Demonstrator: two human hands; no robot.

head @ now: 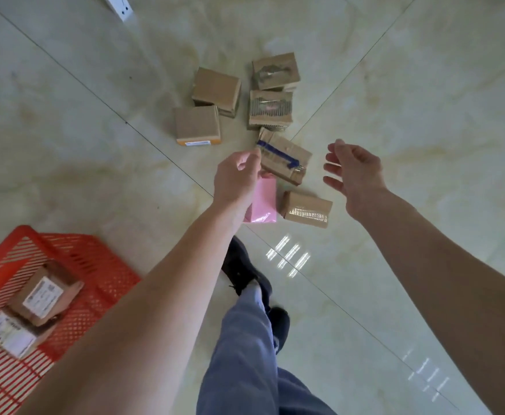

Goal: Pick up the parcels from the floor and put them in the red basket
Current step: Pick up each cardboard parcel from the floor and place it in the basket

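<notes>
Blue-taped parcel (pixel 284 158) on floor between both hands, long axis running 10 to 4 o'clock. Left hand (pixel 237 175) loosely curled, empty, at its near corner; right hand (pixel 354 172) spread, empty, farther. Red basket (pixel 95 259) at 8 o'clock.

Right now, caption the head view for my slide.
Both empty hands, left and right, reach toward floor parcels; two boxes already in the red basket.

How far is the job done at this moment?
Done: two labelled parcels lie in the red basket. In hand: nothing; the left hand and right hand reach, empty, toward the blue-taped box. Left: seven parcels on the floor, including the pink packet.
</notes>
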